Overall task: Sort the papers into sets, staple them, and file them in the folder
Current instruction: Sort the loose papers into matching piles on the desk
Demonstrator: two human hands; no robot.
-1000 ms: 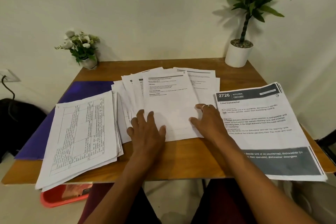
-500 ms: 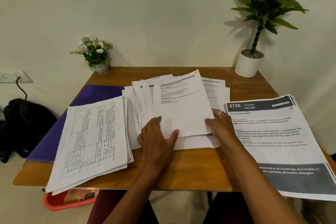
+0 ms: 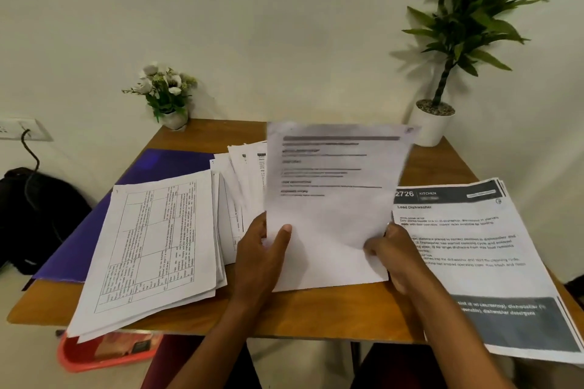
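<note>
Pinching sheet (image 3: 331,215) at opposite side edges with left hand (image 3: 262,257) and right hand (image 3: 393,254); long axis running away, both equally near.

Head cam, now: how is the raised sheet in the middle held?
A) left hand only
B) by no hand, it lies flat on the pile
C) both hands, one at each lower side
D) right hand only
C: the left hand pinches the raised sheet at its lower left edge with the thumb on its face, and the right hand grips its lower right edge.
</note>
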